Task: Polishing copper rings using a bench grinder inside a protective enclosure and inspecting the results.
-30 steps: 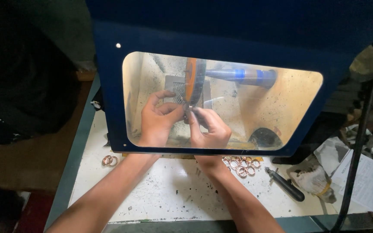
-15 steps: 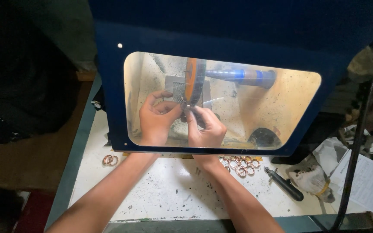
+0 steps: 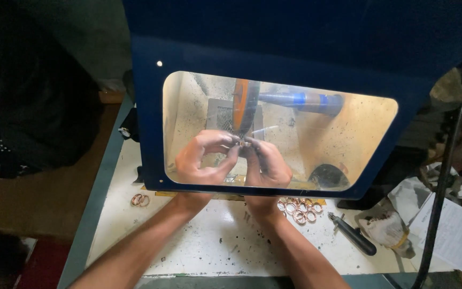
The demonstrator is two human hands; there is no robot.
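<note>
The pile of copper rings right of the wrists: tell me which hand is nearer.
Right. The right hand is just above the ring pile, its wrist beside it; the left hand is farther left.

A small metal ring (image 3: pixel 243 143), pale and glinting, sits pinched between the fingertips of the left hand (image 3: pixel 204 160) and the right hand (image 3: pixel 267 163), seen through the clear window of a dark blue hood. The ring is held just under the lower edge of an orange wheel (image 3: pixel 244 107), which stands upright on edge; whether ring and wheel touch cannot be told. Both hands curl inward toward the ring from either side of the wheel, thumbs and forefingers closed on it, the left one left of the wheel, the right one below and slightly right. The ring's detail is too small to make out.
</note>
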